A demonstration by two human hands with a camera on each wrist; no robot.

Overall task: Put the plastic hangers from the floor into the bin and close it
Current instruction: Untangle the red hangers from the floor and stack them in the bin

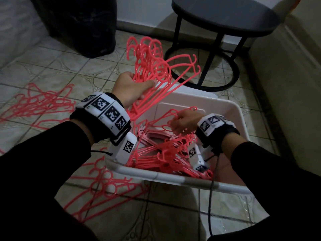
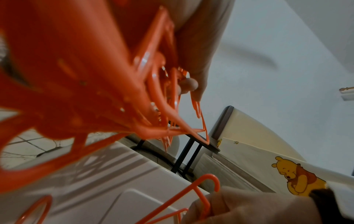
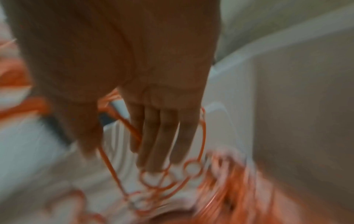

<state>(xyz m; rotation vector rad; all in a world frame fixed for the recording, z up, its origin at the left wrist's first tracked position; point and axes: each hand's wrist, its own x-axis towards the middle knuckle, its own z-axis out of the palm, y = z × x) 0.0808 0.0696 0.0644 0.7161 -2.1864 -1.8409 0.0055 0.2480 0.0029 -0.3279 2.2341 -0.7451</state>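
Observation:
My left hand (image 1: 137, 86) grips a thick bundle of coral plastic hangers (image 1: 152, 66) by their necks, held above the far left corner of the white bin (image 1: 173, 178). The hooks point up and away. In the left wrist view the bundle (image 2: 95, 75) fills the frame, blurred. My right hand (image 1: 180, 121) is inside the bin and holds a single hanger (image 1: 173, 112) just above the pile of hangers (image 1: 165, 152) lying there. The right wrist view is blurred; the hanger (image 3: 203, 136) runs along my fingers (image 3: 162, 144). More hangers lie on the floor (image 1: 40, 105), some beside the bin (image 1: 104, 181).
A black round side table (image 1: 224, 14) stands just behind the bin, its ring base on the tiles. A black bag (image 1: 81, 23) sits at the back left. A pale wall or cabinet (image 1: 286, 84) runs along the right. A black cable (image 1: 211, 197) hangs from my right wrist.

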